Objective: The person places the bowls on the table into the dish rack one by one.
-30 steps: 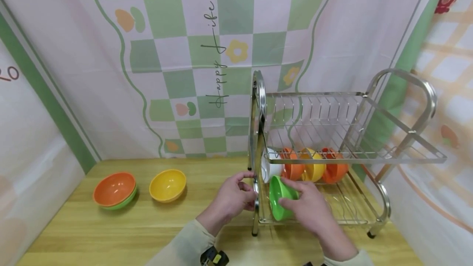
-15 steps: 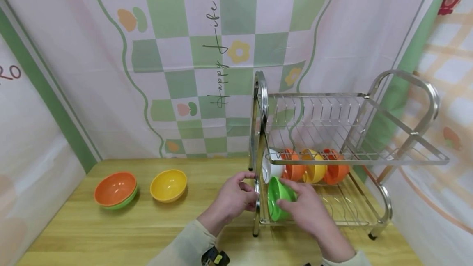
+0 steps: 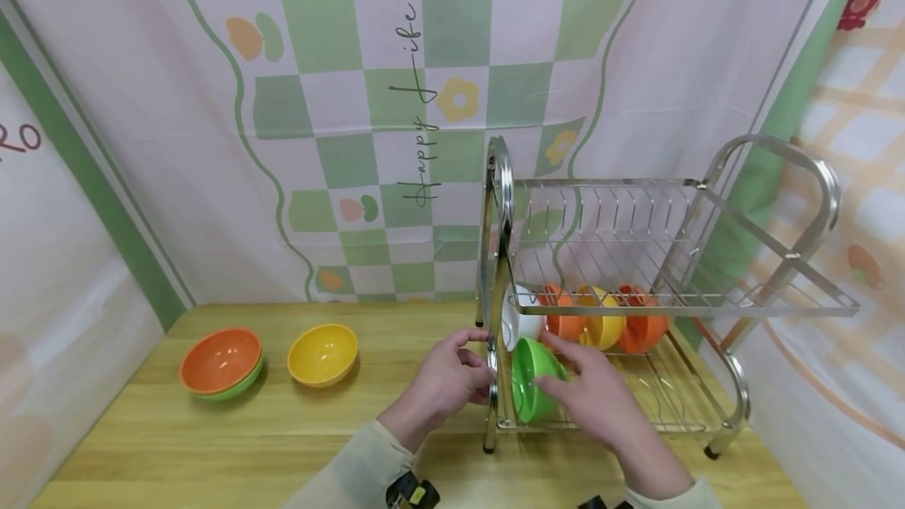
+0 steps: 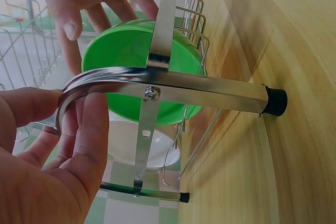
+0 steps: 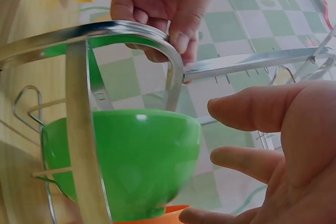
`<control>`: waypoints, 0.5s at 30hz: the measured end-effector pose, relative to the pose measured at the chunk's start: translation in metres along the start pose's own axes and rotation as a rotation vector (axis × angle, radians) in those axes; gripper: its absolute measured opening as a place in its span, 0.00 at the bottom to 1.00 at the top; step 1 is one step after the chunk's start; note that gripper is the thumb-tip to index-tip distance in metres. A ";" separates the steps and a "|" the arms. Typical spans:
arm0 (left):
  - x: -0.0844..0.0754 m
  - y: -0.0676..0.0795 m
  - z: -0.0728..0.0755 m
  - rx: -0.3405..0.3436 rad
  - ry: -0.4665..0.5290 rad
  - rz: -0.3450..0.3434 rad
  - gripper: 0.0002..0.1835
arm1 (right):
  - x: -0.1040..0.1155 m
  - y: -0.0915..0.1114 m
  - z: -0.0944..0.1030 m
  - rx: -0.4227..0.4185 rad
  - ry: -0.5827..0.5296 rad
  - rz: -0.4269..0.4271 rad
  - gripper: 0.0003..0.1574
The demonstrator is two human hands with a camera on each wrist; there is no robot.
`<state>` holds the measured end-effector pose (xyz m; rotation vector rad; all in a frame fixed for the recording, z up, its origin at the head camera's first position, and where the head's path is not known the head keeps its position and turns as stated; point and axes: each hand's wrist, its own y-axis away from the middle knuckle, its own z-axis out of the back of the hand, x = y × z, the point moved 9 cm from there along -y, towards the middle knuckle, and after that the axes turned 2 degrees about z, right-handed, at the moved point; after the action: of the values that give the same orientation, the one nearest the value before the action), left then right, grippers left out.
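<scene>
A: Where's the glossy green round bowl (image 3: 546, 385) in front of you?
B: On its side in the lower tier of your silvery two-tier metal rack (image 3: 679, 310), at the front left. Its mouth faces left, its base right; the broad rim stands nearly upright, running front to back.
A: And your hands?
B: Your left hand (image 3: 450, 374) pinches the rack's curved end frame between thumb and fingers. Your right hand (image 3: 599, 395) is spread beside the bowl's base, thumb and forefinger clear of it, gripping nothing.
</scene>
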<state>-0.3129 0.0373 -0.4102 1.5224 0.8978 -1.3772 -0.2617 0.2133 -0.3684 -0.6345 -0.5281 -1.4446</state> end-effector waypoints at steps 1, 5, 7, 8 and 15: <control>0.000 0.000 0.000 0.000 0.001 0.001 0.30 | 0.000 0.000 0.001 0.003 0.004 0.000 0.43; 0.000 0.000 0.000 0.000 0.004 0.004 0.30 | 0.000 0.002 0.004 0.015 -0.006 0.015 0.43; 0.000 0.000 0.000 0.004 0.007 0.003 0.29 | 0.000 0.002 0.005 0.017 -0.018 0.017 0.43; 0.000 0.000 0.000 0.006 0.009 0.003 0.29 | 0.000 0.002 0.006 0.018 -0.019 0.017 0.43; 0.000 -0.001 -0.001 0.014 0.014 0.000 0.29 | -0.001 0.002 0.008 0.016 -0.031 0.004 0.43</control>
<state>-0.3138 0.0383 -0.4106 1.5440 0.8989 -1.3768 -0.2599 0.2195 -0.3636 -0.6458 -0.5617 -1.4270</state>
